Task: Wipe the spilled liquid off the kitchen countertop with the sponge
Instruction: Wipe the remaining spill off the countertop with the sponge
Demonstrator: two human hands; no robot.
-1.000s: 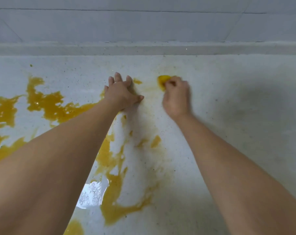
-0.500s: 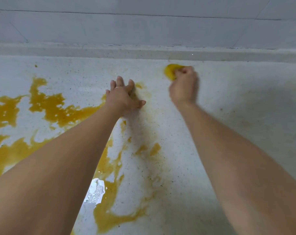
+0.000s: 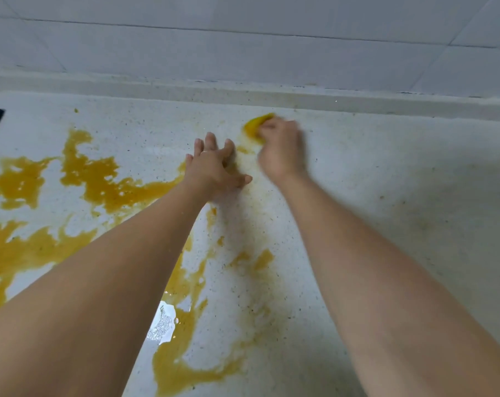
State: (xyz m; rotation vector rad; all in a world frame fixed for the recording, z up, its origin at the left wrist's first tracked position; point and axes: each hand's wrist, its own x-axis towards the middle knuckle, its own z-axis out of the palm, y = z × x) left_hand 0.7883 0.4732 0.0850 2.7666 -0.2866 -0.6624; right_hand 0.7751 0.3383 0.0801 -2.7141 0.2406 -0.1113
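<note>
The wiping step is in progress, and by judgement the task is far from finished. The sponge (image 3: 256, 126), yellow and mostly hidden, is gripped by the curled fingers of the right hand (image 3: 281, 151) and is pressed on the desk (image 3: 386, 179) near the raised back edge (image 3: 300, 94), below the tiled wall (image 3: 243, 38). This hand is blurred, so a stroke is probably being made. The left hand (image 3: 214, 170) is laid flat on the desk with its fingers spread and straight; nothing is held by it, and it seems to be used as a support.

The spilled liquid (image 3: 99, 179) is seen as large orange-yellow puddles on the left part of the desk, and one more long puddle is seen between the two forearms, near the front. Only thin smears and small drops are left in the strip below the right hand. The right part of the desk looks almost dry.

For the next move, the sponge should probably be brought toward the left, into the thick puddles. The left hand must be lifted first, because part of the liquid lies just beside it. Squeezing of the sponge may be needed soon.
</note>
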